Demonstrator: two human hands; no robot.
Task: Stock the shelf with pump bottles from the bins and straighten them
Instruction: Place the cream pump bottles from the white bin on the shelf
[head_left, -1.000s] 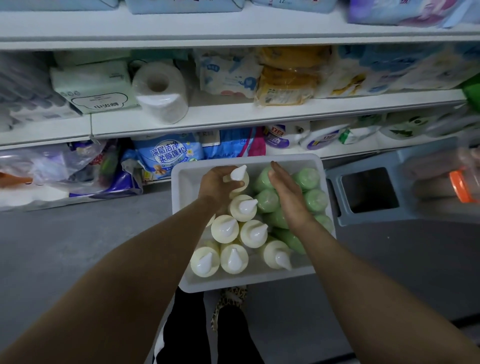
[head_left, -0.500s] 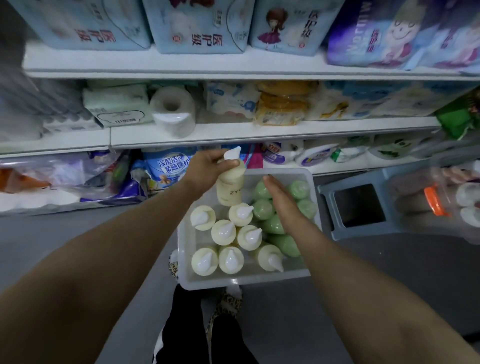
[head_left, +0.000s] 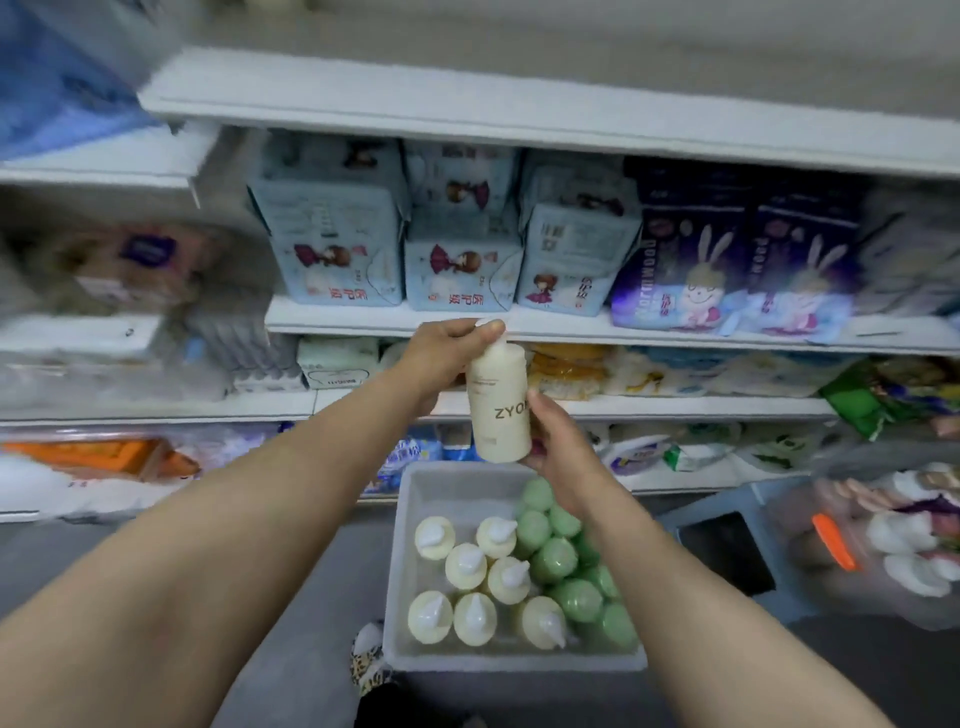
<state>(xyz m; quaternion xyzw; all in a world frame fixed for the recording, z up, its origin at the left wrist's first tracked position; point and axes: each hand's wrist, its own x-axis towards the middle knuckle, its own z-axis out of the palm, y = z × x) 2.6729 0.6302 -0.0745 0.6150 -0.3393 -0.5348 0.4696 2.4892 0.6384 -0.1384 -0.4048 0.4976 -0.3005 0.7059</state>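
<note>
Left hand (head_left: 441, 358) is closed over the top of a cream pump bottle (head_left: 497, 410), thumb and fingers wrapped round the cap/neck. Right hand (head_left: 558, 447) cups the lower body from the side and underneath, fingers curled but not fully shut. Bottle is upright, held in the air above the white bin (head_left: 410, 571), level w/ the middle shelves and touching neither bin nor shelf.

Handling, as a guess: stiff plastic, full so moderately heavy, smooth label side likely a bit slick. Top-only hold risks the cap twisting or the pump head (head_left: 485, 325) pulling, so the body grip w/ the right hand is the safer one; support near the base when setting down.

Below, the bin holds more cream bottles (head_left: 470, 566) on the left and green bottles (head_left: 558, 558) on the right, all standing caps-up. Beyond: shelf edge (head_left: 649, 330) w/ blue packs (head_left: 457, 249) above it. Which shelf the bottle goes to, can't tell.
</note>
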